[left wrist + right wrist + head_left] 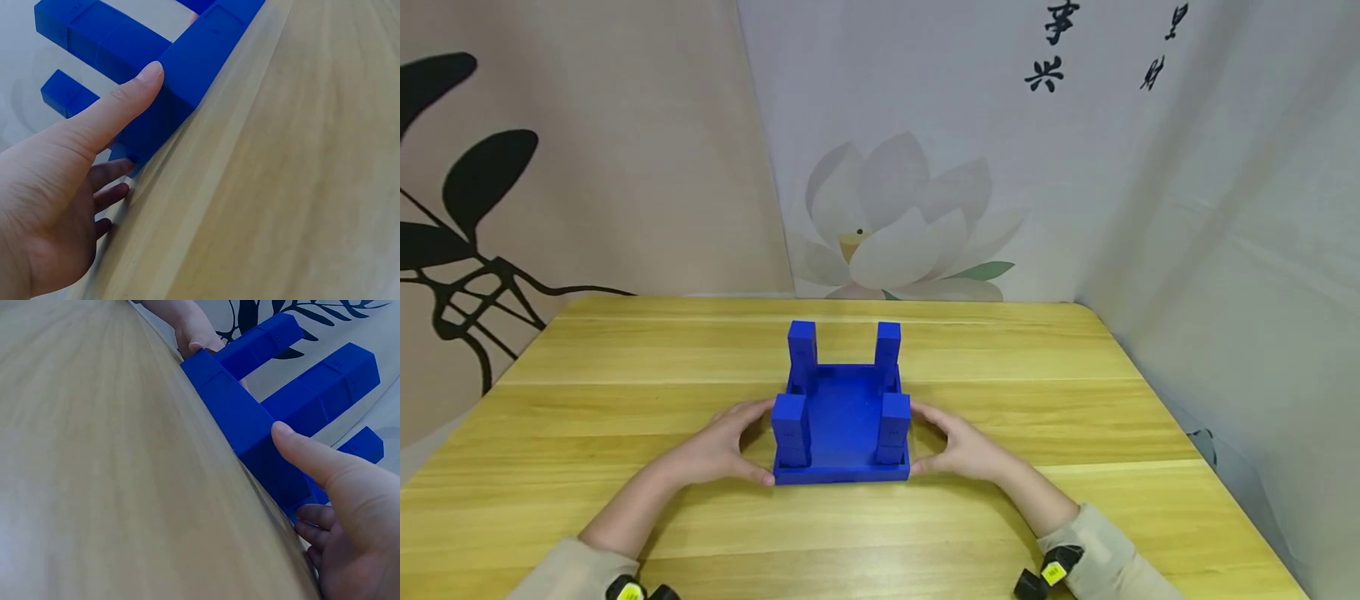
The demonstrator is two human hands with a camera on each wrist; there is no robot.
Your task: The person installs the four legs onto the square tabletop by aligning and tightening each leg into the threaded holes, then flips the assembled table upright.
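A blue square tray (842, 421) with a low rim rests on the wooden table, in the middle of the head view. An upright blue square post (792, 429) stands at its near left corner, and another post (892, 427) at the near right. Two more rise at the far corners. My left hand (730, 446) holds the tray's left side, thumb at the near corner and fingers farther back along the wall. On the opposite side, my right hand (962, 446) grips it in mirror fashion. In the left wrist view the thumb (134, 94) lies against the blue wall.
The wooden table (625, 358) reaches back to a hanging cloth (910, 83) printed with a lotus and characters. Another pale cloth (1247, 208) hangs along the right side. Black wrist devices (1051, 571) sit on both sleeves.
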